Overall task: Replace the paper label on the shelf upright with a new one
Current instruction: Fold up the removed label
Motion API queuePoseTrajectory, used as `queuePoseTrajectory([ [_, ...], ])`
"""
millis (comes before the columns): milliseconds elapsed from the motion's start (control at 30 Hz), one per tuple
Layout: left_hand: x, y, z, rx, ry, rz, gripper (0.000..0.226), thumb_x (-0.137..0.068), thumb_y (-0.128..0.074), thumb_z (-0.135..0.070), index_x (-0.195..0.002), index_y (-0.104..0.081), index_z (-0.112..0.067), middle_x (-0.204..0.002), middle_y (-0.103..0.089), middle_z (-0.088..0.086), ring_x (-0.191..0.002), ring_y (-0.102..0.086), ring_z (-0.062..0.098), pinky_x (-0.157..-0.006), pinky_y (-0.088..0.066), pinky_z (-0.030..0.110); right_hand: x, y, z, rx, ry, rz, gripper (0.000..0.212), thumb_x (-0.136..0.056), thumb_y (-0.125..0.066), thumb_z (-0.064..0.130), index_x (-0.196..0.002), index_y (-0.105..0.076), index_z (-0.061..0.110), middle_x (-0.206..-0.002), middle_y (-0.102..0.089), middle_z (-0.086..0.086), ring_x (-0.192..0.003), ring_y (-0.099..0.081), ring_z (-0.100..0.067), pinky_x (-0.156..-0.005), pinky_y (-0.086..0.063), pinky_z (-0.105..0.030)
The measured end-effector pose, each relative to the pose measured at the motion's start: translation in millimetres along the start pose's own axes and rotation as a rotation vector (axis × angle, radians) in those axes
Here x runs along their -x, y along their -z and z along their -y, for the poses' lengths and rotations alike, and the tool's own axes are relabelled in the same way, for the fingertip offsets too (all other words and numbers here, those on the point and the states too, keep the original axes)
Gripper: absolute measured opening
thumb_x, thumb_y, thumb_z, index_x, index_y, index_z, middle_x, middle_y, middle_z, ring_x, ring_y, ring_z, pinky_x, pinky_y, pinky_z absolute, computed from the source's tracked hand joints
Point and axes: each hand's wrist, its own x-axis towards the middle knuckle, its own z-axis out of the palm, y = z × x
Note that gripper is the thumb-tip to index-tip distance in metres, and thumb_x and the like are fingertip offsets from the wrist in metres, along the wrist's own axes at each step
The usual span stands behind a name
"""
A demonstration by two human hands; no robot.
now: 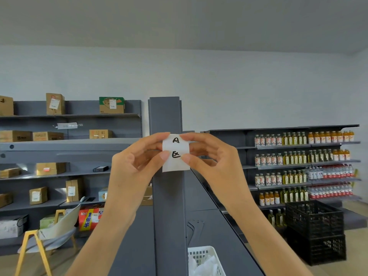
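A white paper label (176, 153) with a black "A" and a second character handwritten on it is in front of the dark grey shelf upright (168, 196), near its upper part. My left hand (135, 162) pinches the label's left edge between thumb and fingers. My right hand (207, 156) pinches its right edge the same way. I cannot tell whether the label is stuck to the upright or only held against it.
A white plastic basket (201, 253) with crumpled white material sits at the upright's base. Grey shelves with cardboard boxes (54, 104) stand on the left, bottle shelves (302, 156) on the right. Stacked black crates (315, 232) stand at lower right, a yellow-legged chair (49, 234) at lower left.
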Motion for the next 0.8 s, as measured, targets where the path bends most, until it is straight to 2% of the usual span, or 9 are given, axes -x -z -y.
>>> queuePoseTrajectory([
  [167,-0.3,1.3,7.4,-0.268,-0.134,-0.069,0.040,-0.083,-0.071,-0.011,-0.106,-0.065,-0.043,-0.090,-0.075,-0.016,-0.088,-0.070,0.000,-0.081,-0.055,0.015,6.9,-2.3,-0.6,0.043,0.014,-0.072,0.029,-0.082,-0.079,0.006,-0.104,-0.078,0.025,-0.089,-0.078,0.006,-0.082,-0.074,-0.006,-0.078,-0.058,-0.017],
  [300,1.3,-0.2,10.2,-0.412,-0.261,-0.083,0.041,-0.081,-0.072,-0.010,-0.110,-0.064,-0.039,-0.097,-0.067,-0.021,-0.090,-0.064,-0.002,-0.084,-0.047,0.006,7.0,-2.7,-1.1,0.065,0.047,-0.095,0.024,-0.081,-0.080,0.007,-0.099,-0.081,0.022,-0.090,-0.075,0.006,-0.082,-0.072,-0.006,-0.073,-0.056,-0.014],
  [400,2.7,-0.7,11.8,-0.510,-0.329,-0.065,0.034,-0.080,-0.065,-0.031,-0.114,-0.064,-0.034,-0.093,-0.063,-0.015,-0.093,-0.057,-0.001,-0.080,-0.044,0.005,6.8,-2.5,-1.5,0.071,0.079,-0.111,0.023,-0.080,-0.080,0.008,-0.098,-0.080,0.022,-0.094,-0.073,0.004,-0.083,-0.072,-0.007,-0.072,-0.056,-0.012],
  [500,3.1,0.3,14.1,-0.597,-0.336,-0.068,0.040,-0.076,-0.056,-0.050,-0.115,-0.061,-0.041,-0.093,-0.057,-0.011,-0.095,-0.050,0.000,-0.070,-0.045,0.011,7.6,-1.9,-0.4,0.076,0.109,-0.118,0.023,-0.080,-0.079,0.010,-0.097,-0.079,0.026,-0.094,-0.073,0.003,-0.085,-0.072,-0.009,-0.073,-0.056,-0.013],
  [567,2.5,0.4,13.3,-0.618,-0.350,-0.081,0.038,-0.075,-0.056,-0.052,-0.112,-0.060,-0.043,-0.092,-0.054,-0.007,-0.085,-0.046,0.006,-0.067,-0.041,0.013,7.9,-1.1,0.2,0.112,0.130,-0.126,0.023,-0.080,-0.079,0.013,-0.096,-0.078,0.030,-0.093,-0.073,0.004,-0.085,-0.069,-0.011,-0.072,-0.055,-0.013],
  [633,1.7,0.6,11.6,-0.640,-0.373,-0.096,0.033,-0.075,-0.056,-0.051,-0.106,-0.062,-0.043,-0.094,-0.052,-0.008,-0.079,-0.042,0.004,-0.067,-0.038,0.013,8.1,-1.2,1.0,0.139,0.146,-0.137,0.020,-0.079,-0.078,0.021,-0.095,-0.077,0.033,-0.090,-0.073,0.006,-0.084,-0.067,-0.012,-0.068,-0.053,-0.014],
  [733,2.7,2.2,9.1,-0.619,-0.350,-0.090,0.024,-0.075,-0.055,-0.052,-0.096,-0.064,-0.045,-0.099,-0.052,-0.014,-0.088,-0.049,0.006,-0.072,-0.038,0.011,8.0,-1.8,1.2,0.149,0.152,-0.144,0.015,-0.077,-0.075,0.031,-0.092,-0.078,0.032,-0.087,-0.073,0.007,-0.082,-0.066,-0.016,-0.063,-0.051,-0.015],
  [800,2.3,3.8,8.2,-0.584,-0.304,-0.059,0.014,-0.075,-0.054,-0.054,-0.087,-0.060,-0.054,-0.099,-0.051,-0.023,-0.093,-0.052,0.002,-0.074,-0.039,0.011,7.5,-2.1,-0.4,0.158,0.136,-0.129,0.010,-0.079,-0.077,0.026,-0.088,-0.080,0.030,-0.086,-0.073,0.007,-0.082,-0.066,-0.017,-0.061,-0.050,-0.017],
])
